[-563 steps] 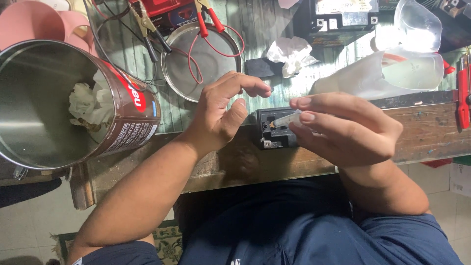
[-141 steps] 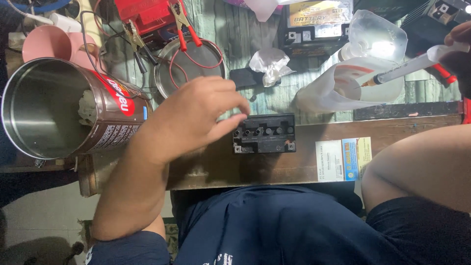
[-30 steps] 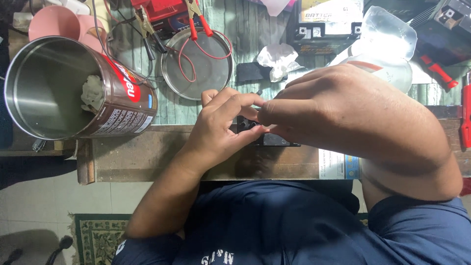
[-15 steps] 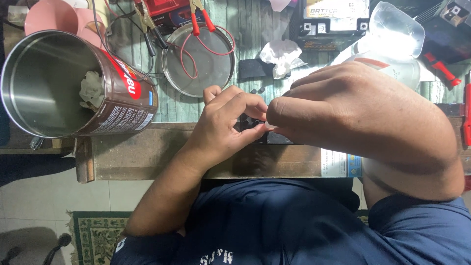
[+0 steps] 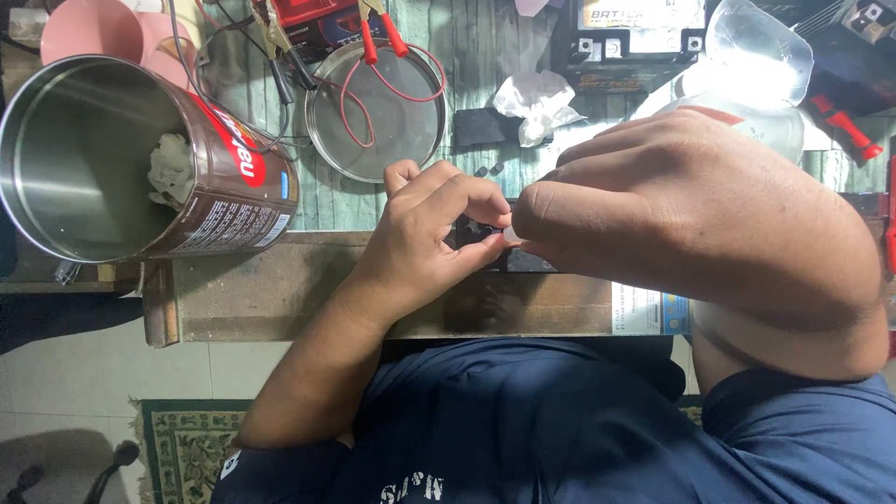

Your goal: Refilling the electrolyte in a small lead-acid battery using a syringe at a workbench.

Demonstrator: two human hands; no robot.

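Both hands pinch together over a small black box-shaped battery (image 5: 485, 245) — left hand (image 5: 425, 233) steadying, right hand (image 5: 681, 215) fingers gripping a tiny white piece (image 5: 510, 234).

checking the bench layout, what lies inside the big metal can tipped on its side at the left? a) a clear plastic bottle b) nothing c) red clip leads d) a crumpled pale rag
d: a crumpled pale rag sits deep inside the large shiny metal can with a brown label, which lies on its side with its open mouth toward the camera.
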